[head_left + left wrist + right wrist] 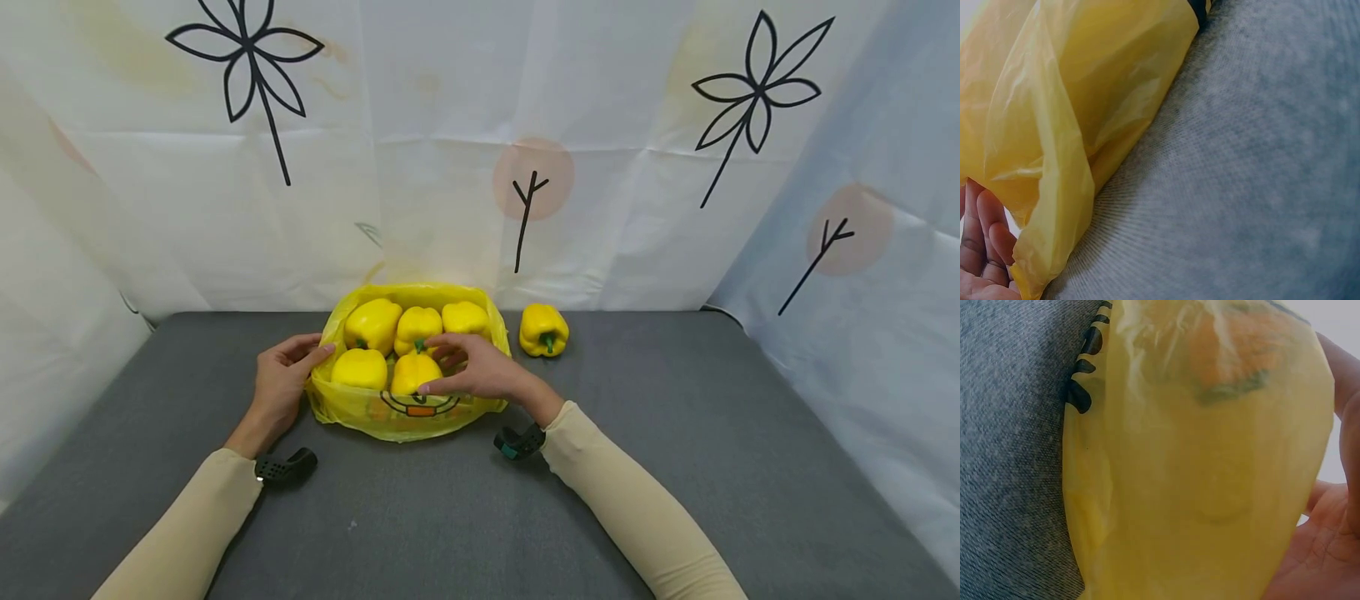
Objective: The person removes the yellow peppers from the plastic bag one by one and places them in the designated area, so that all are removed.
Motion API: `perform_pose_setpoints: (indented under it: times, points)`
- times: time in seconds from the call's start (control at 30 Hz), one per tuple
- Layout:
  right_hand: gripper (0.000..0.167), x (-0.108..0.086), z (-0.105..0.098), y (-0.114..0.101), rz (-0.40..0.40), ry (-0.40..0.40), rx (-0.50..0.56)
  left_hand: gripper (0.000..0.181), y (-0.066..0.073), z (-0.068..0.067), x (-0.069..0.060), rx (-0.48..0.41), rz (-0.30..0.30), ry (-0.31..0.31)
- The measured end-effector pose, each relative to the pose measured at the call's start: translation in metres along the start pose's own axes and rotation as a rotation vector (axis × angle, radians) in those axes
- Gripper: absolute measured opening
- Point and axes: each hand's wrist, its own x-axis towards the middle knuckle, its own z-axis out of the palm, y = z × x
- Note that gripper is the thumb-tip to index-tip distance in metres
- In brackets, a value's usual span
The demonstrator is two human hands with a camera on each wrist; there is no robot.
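Observation:
A yellow plastic bag [408,425] with a printed face lies open on the grey table, also large in the left wrist view. Several yellow bell peppers [373,323] sit inside it. My left hand [279,379] holds the bag's left rim, thumb toward the inside. Over the bag's front right part is my right hand [480,367], its thumb and fingers parted beside the front pepper [415,373]; no pepper is seen gripped between them. In the right wrist view, the bag's wall [1197,487] hides part of this hand.
One more yellow bell pepper [543,331] stands on the table to the right of the bag, near the back edge. Behind the grey table [420,533] hangs a white cloth [442,200] printed with leaves and twigs. Cloth also lines both sides.

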Motion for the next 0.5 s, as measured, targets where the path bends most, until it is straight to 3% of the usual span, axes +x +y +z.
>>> perform_pose_setpoints:
  times: [0.3,0.5]
  points:
    - [0.067,0.0001,0.002,0.0,0.007,-0.077,0.02,0.031,0.0011,0.0003,-0.0001,0.012,-0.007,-0.002]
    - [0.066,0.0008,0.0033,0.0001,-0.008,-0.087,-0.003,0.033,0.0017,0.0011,-0.0002,0.027,-0.011,-0.004]
